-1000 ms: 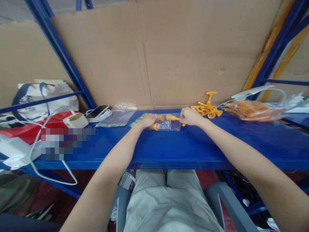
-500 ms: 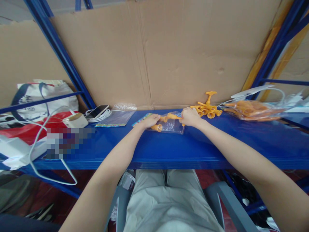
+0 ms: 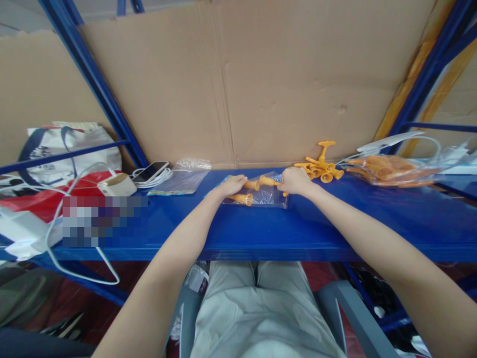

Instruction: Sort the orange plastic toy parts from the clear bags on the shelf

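1. Clock centred on the clear bag (image 3: 270, 201), which lies flat on the blue shelf (image 3: 238, 233).
2. Compared with half a second ago, the bag's far edge reaches slightly further towards 3 o'clock, and less of its printed strip (image 3: 220, 187) shows.
3. The left hand (image 3: 234, 185), at 10 o'clock, lies over the bag; whether its fingers clamp anything, I cannot tell. Two horns (image 3: 244, 199), orange, stick out beside it, the lower one showing more of its length than before.
4. The right hand (image 3: 294, 180), at 2 o'clock, is closed round the thin end of another horn (image 3: 265, 180), its mouth facing 9 o'clock.
5. The pile (image 3: 325, 171) of orange horns, just beyond the right hand, and the spare bag (image 3: 181, 182) at 9 o'clock look unchanged.
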A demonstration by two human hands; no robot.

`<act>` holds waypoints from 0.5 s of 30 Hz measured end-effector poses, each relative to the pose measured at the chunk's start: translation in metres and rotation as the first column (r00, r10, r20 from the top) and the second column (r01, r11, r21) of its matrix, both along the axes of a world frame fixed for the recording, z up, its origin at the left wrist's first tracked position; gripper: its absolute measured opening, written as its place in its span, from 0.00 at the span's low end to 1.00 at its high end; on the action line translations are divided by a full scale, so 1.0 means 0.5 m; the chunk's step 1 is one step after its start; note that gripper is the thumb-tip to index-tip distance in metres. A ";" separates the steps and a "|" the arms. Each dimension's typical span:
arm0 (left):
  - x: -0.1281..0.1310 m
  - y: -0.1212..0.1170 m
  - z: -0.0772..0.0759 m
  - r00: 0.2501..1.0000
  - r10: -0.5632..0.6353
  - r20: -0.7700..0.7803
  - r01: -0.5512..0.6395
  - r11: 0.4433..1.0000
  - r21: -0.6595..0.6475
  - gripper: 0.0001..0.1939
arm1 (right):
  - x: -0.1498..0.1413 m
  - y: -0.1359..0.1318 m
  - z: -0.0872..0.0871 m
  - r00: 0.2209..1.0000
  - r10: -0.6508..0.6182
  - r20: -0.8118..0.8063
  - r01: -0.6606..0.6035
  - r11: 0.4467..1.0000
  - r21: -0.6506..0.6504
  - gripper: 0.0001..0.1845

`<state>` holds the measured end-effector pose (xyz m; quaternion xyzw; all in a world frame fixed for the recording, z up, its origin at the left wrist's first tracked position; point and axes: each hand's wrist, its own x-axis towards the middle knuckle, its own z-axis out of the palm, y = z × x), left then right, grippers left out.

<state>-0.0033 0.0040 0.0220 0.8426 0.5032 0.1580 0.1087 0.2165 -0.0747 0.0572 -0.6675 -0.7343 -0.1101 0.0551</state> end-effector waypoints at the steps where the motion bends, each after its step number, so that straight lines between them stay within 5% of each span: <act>1: -0.001 0.000 -0.001 1.000 0.008 0.012 -0.008 1.000 0.000 0.23 | 0.000 0.000 0.000 1.000 -0.001 0.005 0.001 1.000 -0.002 0.15; 10: -0.006 0.006 -0.011 0.997 0.018 0.076 -0.016 0.999 -0.027 0.25 | -0.005 0.001 -0.004 0.998 0.043 0.042 -0.043 0.999 -0.019 0.13; 15: -0.009 0.017 -0.016 0.986 0.159 0.056 -0.162 0.986 0.047 0.27 | -0.002 -0.001 -0.003 0.991 0.108 0.074 -0.108 0.994 -0.001 0.11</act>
